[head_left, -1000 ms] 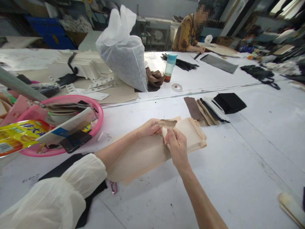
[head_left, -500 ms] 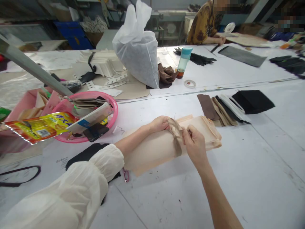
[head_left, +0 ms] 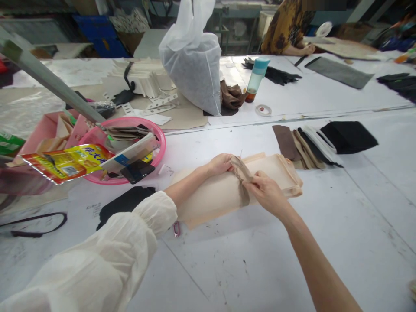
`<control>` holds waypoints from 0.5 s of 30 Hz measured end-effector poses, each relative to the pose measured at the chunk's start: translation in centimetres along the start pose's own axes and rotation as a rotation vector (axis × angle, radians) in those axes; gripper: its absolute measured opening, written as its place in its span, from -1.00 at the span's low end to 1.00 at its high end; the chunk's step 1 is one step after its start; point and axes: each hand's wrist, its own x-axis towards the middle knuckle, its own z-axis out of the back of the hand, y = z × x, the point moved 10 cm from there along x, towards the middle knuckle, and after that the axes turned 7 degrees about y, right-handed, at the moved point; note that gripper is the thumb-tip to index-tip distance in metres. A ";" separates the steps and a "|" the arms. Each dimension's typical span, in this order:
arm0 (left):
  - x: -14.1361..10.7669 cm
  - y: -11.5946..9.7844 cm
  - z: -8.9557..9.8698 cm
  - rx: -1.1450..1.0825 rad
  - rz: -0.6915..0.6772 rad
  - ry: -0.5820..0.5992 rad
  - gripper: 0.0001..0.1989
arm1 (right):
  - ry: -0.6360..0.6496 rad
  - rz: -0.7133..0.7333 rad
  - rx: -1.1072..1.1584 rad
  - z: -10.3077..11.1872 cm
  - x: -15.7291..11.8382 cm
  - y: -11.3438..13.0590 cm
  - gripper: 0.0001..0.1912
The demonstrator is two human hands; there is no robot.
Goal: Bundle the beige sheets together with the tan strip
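A stack of thin peach fabric pieces point(head_left: 211, 195) lies on the white table in front of me. Over it, a brown fabric strip point(head_left: 244, 195) runs across the stack, its upper part lifted between my hands. My left hand point(head_left: 221, 164) is closed on the strip's far end, fingers bent around it. With thumb and fingers pinched together, my right hand point(head_left: 264, 188) grips the strip nearer the right side. A thin needle-like sliver point(head_left: 241, 153) stands up just beyond the strip; its lower end is hidden.
A pink basket point(head_left: 162, 149) with a phone point(head_left: 138, 172) and a yellow snack packet point(head_left: 69, 164) stands left. Folded brown, white and black fabrics point(head_left: 349, 136) lie right. Behind are a white sack point(head_left: 191, 65), a bottle point(head_left: 256, 80) and a tape roll point(head_left: 263, 110). A person point(head_left: 286, 28) sits opposite.
My right hand has turned flatter and shifted slightly down along the strip, which now stretches straighter between my hands. The whole view has shifted a little.
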 end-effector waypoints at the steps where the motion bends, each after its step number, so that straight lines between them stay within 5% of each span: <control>1: -0.1 -0.1 0.0 -0.004 0.000 0.002 -0.73 | -0.051 0.064 0.132 0.2 0.2 0.2 -0.61; 7: -0.2 -0.7 0.0 -0.056 -0.003 0.029 -0.40 | -0.251 0.103 0.621 -0.9 1.7 0.1 -0.57; 15: -1.4 -3.7 -1.6 -0.175 -0.123 0.115 -0.38 | -0.379 0.056 0.595 -0.3 -1.6 2.8 -0.57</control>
